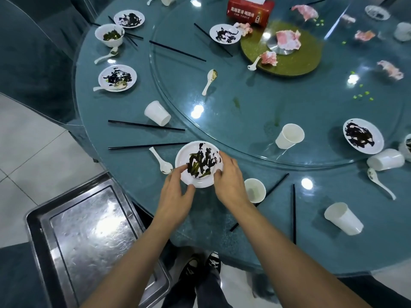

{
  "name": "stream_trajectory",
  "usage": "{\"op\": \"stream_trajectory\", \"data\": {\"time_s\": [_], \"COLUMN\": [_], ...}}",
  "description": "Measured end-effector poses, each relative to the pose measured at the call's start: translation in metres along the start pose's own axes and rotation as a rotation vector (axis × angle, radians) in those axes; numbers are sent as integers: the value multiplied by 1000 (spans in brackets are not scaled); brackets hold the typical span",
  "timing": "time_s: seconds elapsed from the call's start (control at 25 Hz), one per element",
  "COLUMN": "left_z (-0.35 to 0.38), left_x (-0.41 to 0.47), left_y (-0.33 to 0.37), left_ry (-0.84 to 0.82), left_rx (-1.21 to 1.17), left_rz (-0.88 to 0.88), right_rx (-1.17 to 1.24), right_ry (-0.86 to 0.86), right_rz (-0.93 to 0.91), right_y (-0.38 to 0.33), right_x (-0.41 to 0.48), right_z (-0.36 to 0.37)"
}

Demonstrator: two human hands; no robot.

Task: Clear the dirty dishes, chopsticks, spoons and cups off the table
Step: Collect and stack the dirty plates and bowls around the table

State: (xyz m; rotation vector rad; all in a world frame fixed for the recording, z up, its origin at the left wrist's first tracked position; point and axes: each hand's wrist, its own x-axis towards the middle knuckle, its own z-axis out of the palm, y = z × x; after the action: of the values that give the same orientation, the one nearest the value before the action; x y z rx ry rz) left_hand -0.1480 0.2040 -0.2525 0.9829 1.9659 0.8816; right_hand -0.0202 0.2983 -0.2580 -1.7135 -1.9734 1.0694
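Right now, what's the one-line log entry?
step: clearing dishes | left hand: grips rim of dirty white plate | right hand: grips same plate | steel tray: beside table

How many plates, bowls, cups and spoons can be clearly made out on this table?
Plates: 5
Bowls: 1
Cups: 6
Spoons: 7
Total: 19, leaving out blurred or cut-off white pieces at the far right.
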Motion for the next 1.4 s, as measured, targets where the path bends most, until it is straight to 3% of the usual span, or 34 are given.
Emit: {"op": "stream_trajectory", "data": {"time_s": [0.56,0.76,1.12,1.4], "left_z": [-7,13,61,112], "left_x": [-57,-76,-145,-220], "left_y": [65,90,132,163], "left_ry": [-108,-208,-414,-540], "left_rx": [-97,-76,-41,35], "left_rz": [183,243,384,479], "right_rx": [177,183,291,442], "right_ry": [272,389,563,686], "right_rz": [99,108,343,393], "right_y": [2,16,58,109], "right_x": [-81,-117,-210,-306], "right_z": [-76,-113,-179,-234]}}
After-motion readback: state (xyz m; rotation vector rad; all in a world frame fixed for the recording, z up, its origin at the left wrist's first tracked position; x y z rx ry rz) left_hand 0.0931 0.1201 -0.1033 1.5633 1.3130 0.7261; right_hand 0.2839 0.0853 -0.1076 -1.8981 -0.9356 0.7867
